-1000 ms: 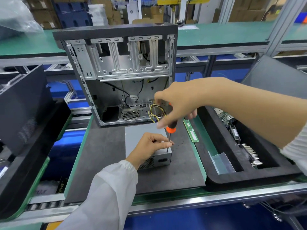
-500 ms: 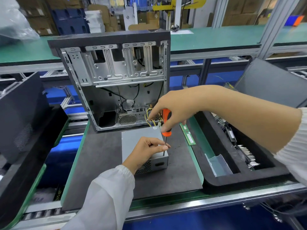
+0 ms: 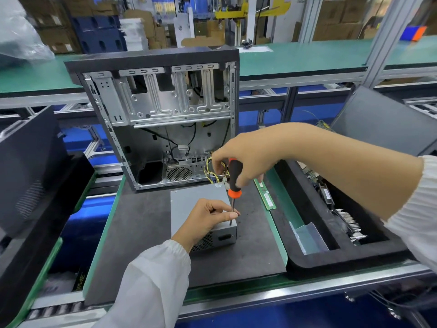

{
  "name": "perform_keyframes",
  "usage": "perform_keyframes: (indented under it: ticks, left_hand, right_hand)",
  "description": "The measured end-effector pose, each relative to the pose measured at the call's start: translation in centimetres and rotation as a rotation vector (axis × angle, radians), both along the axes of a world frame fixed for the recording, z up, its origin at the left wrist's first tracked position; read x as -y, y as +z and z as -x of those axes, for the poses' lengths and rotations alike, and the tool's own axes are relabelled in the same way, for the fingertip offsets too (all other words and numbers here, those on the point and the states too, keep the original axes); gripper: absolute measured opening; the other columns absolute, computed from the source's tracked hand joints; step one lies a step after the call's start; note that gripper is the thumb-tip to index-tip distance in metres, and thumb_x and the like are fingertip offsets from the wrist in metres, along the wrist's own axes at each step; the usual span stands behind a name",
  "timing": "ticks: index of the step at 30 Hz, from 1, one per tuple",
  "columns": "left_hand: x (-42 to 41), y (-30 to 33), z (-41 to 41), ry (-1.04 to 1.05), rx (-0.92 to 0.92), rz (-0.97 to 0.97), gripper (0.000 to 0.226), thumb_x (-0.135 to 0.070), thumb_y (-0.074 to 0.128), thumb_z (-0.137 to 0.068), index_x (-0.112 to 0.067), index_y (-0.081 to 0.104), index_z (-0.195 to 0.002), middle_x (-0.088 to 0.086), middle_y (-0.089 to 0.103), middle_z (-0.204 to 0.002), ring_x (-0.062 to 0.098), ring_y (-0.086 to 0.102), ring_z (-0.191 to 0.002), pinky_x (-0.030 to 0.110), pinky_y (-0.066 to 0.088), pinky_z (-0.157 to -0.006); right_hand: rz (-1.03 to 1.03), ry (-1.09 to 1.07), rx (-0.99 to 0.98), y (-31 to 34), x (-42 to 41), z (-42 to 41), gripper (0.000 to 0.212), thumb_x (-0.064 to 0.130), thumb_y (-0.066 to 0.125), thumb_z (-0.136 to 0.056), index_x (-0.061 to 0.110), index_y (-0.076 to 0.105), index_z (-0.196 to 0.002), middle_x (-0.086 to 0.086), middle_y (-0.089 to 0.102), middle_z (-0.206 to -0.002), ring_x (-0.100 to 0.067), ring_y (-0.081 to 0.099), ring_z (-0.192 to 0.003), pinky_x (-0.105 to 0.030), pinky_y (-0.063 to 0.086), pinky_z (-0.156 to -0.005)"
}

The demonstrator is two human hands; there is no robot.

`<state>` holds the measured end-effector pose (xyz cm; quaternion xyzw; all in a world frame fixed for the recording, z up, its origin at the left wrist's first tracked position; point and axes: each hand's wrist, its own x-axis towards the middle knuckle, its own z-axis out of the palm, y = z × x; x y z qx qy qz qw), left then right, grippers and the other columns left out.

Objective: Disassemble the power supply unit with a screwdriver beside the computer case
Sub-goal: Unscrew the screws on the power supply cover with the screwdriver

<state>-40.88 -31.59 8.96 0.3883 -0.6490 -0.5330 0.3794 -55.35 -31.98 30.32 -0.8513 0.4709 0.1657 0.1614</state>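
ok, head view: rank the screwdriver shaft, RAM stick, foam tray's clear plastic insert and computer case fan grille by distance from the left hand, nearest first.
1. screwdriver shaft: pinched at the left hand fingertips.
2. RAM stick: on the mat, to its right.
3. and 4. clear plastic insert, right in the foam tray, and computer case fan grille, behind: too close to call.

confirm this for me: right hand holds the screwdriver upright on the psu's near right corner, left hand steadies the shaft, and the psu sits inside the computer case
Not quite. The head view shows the psu lying on the dark mat in front of the computer case, not inside it. The right hand, screwdriver and left hand are as you say.
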Motion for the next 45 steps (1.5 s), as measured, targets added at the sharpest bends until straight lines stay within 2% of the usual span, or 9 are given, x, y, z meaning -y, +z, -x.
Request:
perform_keyframes:
  ticks: [5,13,21,26,30,33,36,40,45]
  left_hand:
    - [0.1,-0.2,0.1,0.023,0.040,-0.022,0.011,-0.016,0.081,-0.076,-0.008,0.073,-0.074,0.000,0.017,-0.054,0.012,0.015,-0.050,0.026,0.017,-0.052]
    - [-0.1,-0.2,-0.1,-0.037,-0.016,0.004,0.014,-0.032,0.074,-0.080,-0.023,0.080,-0.090,0.006,0.041,-0.067,0.027,0.028,-0.061,0.028,0.024,-0.064]
    - [0.0,-0.3,0.2,0.044,0.010,0.004,0.010,-0.021,0.081,-0.074,-0.022,0.073,-0.067,-0.006,0.018,-0.051,0.010,0.017,-0.049,0.021,0.026,-0.055]
    - [-0.1,-0.1,-0.4,-0.029,-0.025,0.010,0.011,-0.030,0.076,-0.079,-0.022,0.079,-0.087,0.002,0.030,-0.057,0.023,0.023,-0.053,0.021,0.029,-0.059]
    - [-0.1,0.0,-0.2,-0.016,-0.037,-0.011,0.011,-0.030,0.077,-0.078,-0.022,0.080,-0.086,0.026,0.043,-0.066,0.042,0.025,-0.061,0.033,0.027,-0.070]
    - [0.1,-0.2,-0.1,0.027,-0.031,-0.023,0.015,-0.024,0.080,-0.075,-0.011,0.079,-0.083,0.023,0.035,-0.061,0.036,0.025,-0.058,0.032,0.029,-0.071]
    - [0.1,-0.4,-0.1,0.032,-0.003,-0.007,0.014,-0.014,0.079,-0.079,-0.001,0.076,-0.084,0.009,0.025,-0.058,0.014,0.022,-0.051,0.016,0.031,-0.056]
    - [-0.1,-0.1,-0.6,-0.003,-0.018,0.003,0.012,-0.016,0.074,-0.085,-0.009,0.078,-0.093,0.010,0.019,-0.055,0.018,0.019,-0.051,0.026,0.019,-0.055]
    - [-0.1,0.1,-0.4,-0.016,-0.039,0.037,0.009,-0.014,0.075,-0.083,-0.009,0.079,-0.090,0.022,0.028,-0.059,0.013,0.026,-0.051,0.012,0.031,-0.057]
  right_hand:
    - [0.249,-0.160,-0.105,-0.9,0.2,-0.5,0.068,0.074,0.042,-0.085,0.007,0.049,-0.074,0.002,0.049,-0.028,-0.017,0.061,-0.035,-0.025,0.051,-0.047]
    - [0.118,0.152,-0.211,0.3,0.3,-0.1,0.032,0.016,0.063,-0.089,0.027,0.056,-0.118,0.000,0.056,-0.112,-0.025,0.063,-0.094,-0.042,0.053,-0.082]
    - [0.239,-0.133,-0.155,-1.0,0.5,-0.8,0.064,0.069,0.042,-0.088,0.007,0.053,-0.076,-0.003,0.059,-0.039,-0.018,0.062,-0.040,-0.024,0.046,-0.048]
    - [0.222,0.139,-0.174,-0.1,0.2,-1.0,0.009,0.023,0.059,-0.092,0.023,0.055,-0.100,0.008,0.052,-0.084,-0.024,0.059,-0.089,-0.033,0.046,-0.065]
    - [0.105,0.111,-0.168,0.4,-0.1,-0.7,0.033,0.022,0.069,-0.086,0.028,0.055,-0.115,-0.001,0.058,-0.106,-0.023,0.067,-0.084,-0.040,0.055,-0.076]
    - [0.106,-0.119,-0.071,0.3,-0.3,-0.9,0.053,0.066,0.061,-0.080,0.016,0.058,-0.098,0.000,0.068,-0.061,-0.021,0.069,-0.050,-0.030,0.058,-0.058]
    - [0.239,-0.121,-0.177,-0.7,0.2,-1.4,0.062,0.064,0.040,-0.092,0.006,0.053,-0.075,-0.002,0.057,-0.037,-0.023,0.065,-0.046,-0.032,0.057,-0.061]
    - [0.242,0.119,-0.227,-0.2,0.2,-1.6,0.016,0.027,0.051,-0.097,0.017,0.059,-0.106,-0.002,0.063,-0.097,-0.026,0.062,-0.090,-0.040,0.053,-0.079]
    - [0.077,0.119,-0.130,0.5,0.0,-1.2,0.035,0.018,0.068,-0.086,0.029,0.055,-0.117,0.003,0.057,-0.103,-0.021,0.064,-0.087,-0.040,0.054,-0.079]
